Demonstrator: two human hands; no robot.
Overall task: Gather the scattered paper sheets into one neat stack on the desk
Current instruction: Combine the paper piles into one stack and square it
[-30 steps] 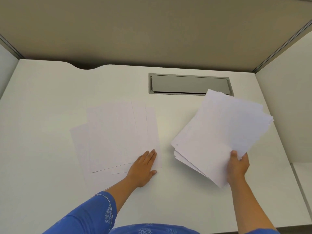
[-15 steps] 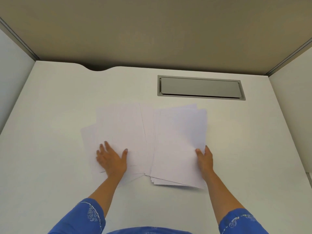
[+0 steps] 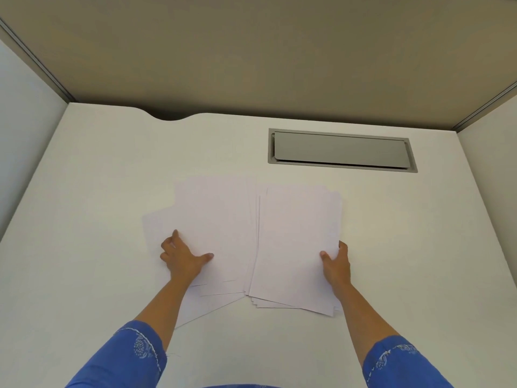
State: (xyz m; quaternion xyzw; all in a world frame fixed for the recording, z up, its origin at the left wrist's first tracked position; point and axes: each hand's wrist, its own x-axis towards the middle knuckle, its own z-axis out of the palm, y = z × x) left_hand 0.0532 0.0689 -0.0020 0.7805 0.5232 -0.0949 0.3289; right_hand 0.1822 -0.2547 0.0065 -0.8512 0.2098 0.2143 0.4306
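Several loose white paper sheets [image 3: 218, 219] lie fanned on the white desk [image 3: 98, 191], left of centre. A thicker, roughly squared stack of sheets [image 3: 296, 242] lies to their right and overlaps their right edge. My left hand [image 3: 181, 259] rests on the loose sheets near their left edge, fingers curled at the edge and thumb spread on top. My right hand [image 3: 335, 264] grips the stack's right edge, thumb on the top sheet and fingers along the side. Both piles lie flat on the desk.
A grey rectangular cable hatch [image 3: 340, 149] is set into the desk behind the stack. A beige partition [image 3: 251, 57] closes the back, with white side panels [image 3: 22, 113] left and right. A curved notch [image 3: 170, 116] cuts the desk's far edge.
My right hand brought the stack down from the right and laid it flat against the loose sheets. My left hand shifted to the loose sheets' left edge and curled its fingers.
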